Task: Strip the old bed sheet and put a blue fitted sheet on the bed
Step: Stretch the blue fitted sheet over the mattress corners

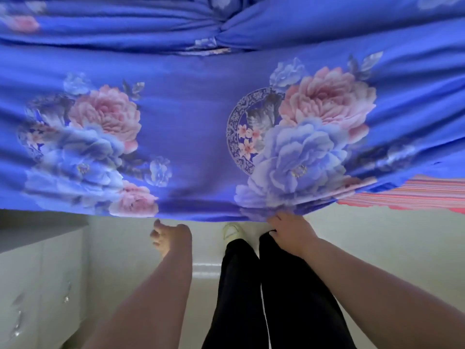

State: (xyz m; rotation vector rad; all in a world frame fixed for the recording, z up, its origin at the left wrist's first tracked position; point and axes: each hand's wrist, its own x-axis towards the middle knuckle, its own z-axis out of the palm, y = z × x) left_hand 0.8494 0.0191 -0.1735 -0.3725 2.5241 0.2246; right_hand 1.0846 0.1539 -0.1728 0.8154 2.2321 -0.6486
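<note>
Along the bed's near edge, my right hand (285,231) grips the blue fitted sheet (196,127), my left hand (169,238) hangs loosely curled, holding nothing; I should pull evenly downward.

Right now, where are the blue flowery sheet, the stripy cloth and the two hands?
blue sheet (196,127): head view, plain middle.
striped cloth (412,195): head view, exposed stripes.
left hand (171,239): head view, back of hand.
right hand (289,230): head view, knuckles at sheet edge.

Soft even daylight, faint shadows, slight motion blur throughout, wide-angle bowing at edges, floor glare
</note>
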